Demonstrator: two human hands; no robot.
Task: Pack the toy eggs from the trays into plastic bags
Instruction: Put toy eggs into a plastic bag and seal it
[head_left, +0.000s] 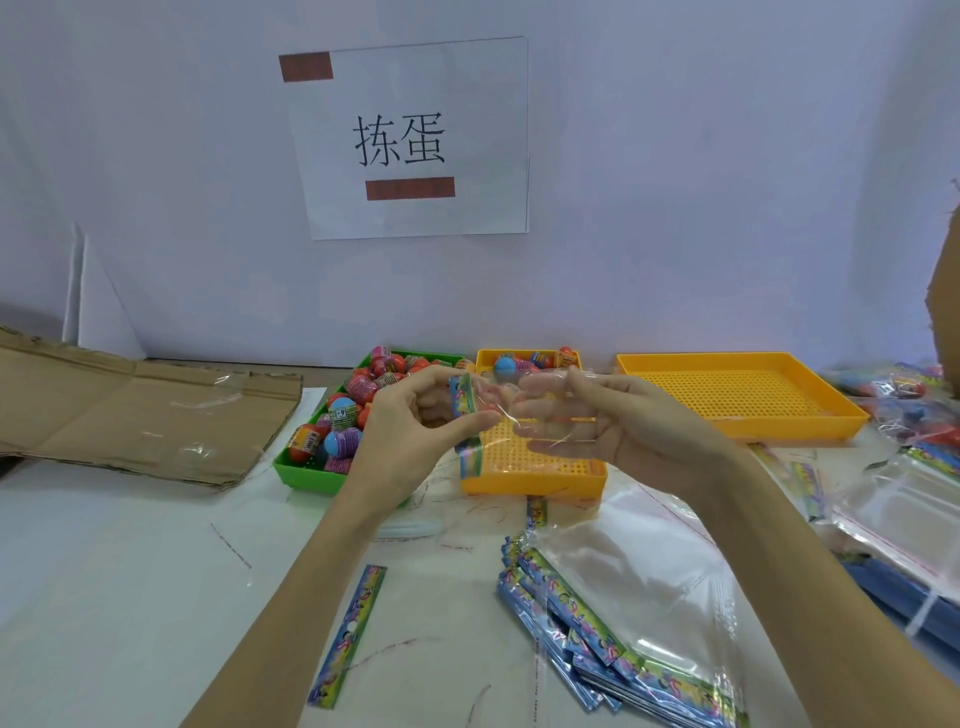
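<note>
Cardboard (140, 415), flattened, lies at the far left of the white tabletop (130, 597). Right of it a green tray (301, 475) holds a heap of toy eggs (358, 410) in red, blue and pink. A loose printed strip (347, 636) lies on the tabletop nearer the person.

Above the trays, the left hand (410, 421) pinches the printed header edge of a clear plastic bag (519, 410) between thumb and curled fingers. The right hand (618, 421) grips the bag's other side, its fingers showing through the film. The bag is held in the air, over a small orange tray (535, 480) just beside the green one; a few eggs sit at that tray's far end, behind the bag.

On the wall above hangs a paper sign (415, 140) with two printed characters. Below the right forearm lies a fanned stack of unused bags (613, 639). Farther right stands a larger orange tray (743, 395), and at the right edge more clear bags (904, 499), some blurred.
</note>
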